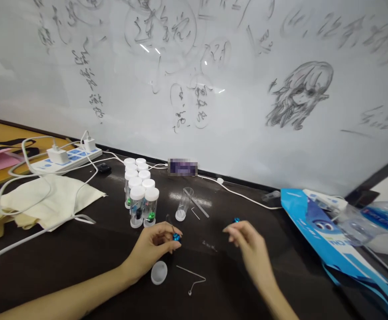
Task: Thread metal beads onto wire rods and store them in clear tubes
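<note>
A: What does the left hand (157, 240) hold?

B: One blue part (176, 237), pinched between thumb and fingers.

A: Right hand (247, 242)?

B: Fingers curled, spacing narrow; whether they grip anything cannot be told. A second blue part (236, 220) is just beyond them, above the dark table (107, 240).

A: Count the remaining items.

B: White-capped vials (137, 209): ten. Clear tube (182, 204): one. Loose lid (159, 272): one, near the left hand. Bent wire (197, 281): one.

Bright whiteboard (237, 106), glare streaks, pixelated patch (182, 167)
</note>
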A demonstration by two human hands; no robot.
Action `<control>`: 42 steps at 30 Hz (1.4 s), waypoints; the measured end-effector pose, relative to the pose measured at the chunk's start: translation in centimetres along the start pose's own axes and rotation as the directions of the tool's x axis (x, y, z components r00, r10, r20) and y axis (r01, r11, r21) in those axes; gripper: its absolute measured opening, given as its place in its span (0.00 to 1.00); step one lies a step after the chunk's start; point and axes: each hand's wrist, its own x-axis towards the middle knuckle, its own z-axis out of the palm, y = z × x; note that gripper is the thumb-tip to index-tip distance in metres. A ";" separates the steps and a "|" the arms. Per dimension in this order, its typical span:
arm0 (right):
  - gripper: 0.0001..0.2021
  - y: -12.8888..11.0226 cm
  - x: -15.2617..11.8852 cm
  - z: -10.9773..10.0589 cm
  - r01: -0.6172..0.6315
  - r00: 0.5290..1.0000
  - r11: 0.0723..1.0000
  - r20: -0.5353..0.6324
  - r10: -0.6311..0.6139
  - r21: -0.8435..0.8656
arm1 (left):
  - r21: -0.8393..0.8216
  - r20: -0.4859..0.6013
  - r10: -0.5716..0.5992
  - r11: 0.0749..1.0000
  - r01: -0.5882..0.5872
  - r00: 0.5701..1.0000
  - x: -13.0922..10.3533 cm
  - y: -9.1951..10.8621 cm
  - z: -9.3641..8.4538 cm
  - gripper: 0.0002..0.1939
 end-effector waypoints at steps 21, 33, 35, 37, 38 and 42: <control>0.11 -3.3 -1.8 8.7 -0.098 0.922 0.899 0.378 -0.079 0.426 | -0.294 0.033 -0.344 0.894 0.338 0.938 0.8 -0.7 0.0 0.11; 0.16 -2.7 -2.9 9.0 -0.033 0.938 0.897 0.323 -0.124 0.442 | -0.259 0.062 -0.413 0.873 0.414 0.909 0.7 0.2 0.0 0.11; 0.17 -2.6 -2.9 8.9 -0.059 0.938 0.903 0.332 -0.095 0.425 | -0.253 0.075 -0.416 0.871 0.421 0.906 0.6 0.0 -0.1 0.11; 0.20 -2.6 -2.8 8.8 -0.075 0.945 0.892 0.317 -0.079 0.446 | -0.238 0.078 -0.427 0.870 0.433 0.901 0.5 -0.2 -0.2 0.11; 0.19 -2.7 -2.7 8.7 -0.062 0.950 0.887 0.300 -0.089 0.459 | -0.231 0.079 -0.431 0.869 0.437 0.899 0.5 -0.2 -0.2 0.11; 0.12 -3.2 -2.1 8.4 0.020 0.951 0.863 0.257 -0.173 0.504 | -0.255 0.081 -0.428 0.864 0.434 0.900 0.5 -0.5 -0.3 0.11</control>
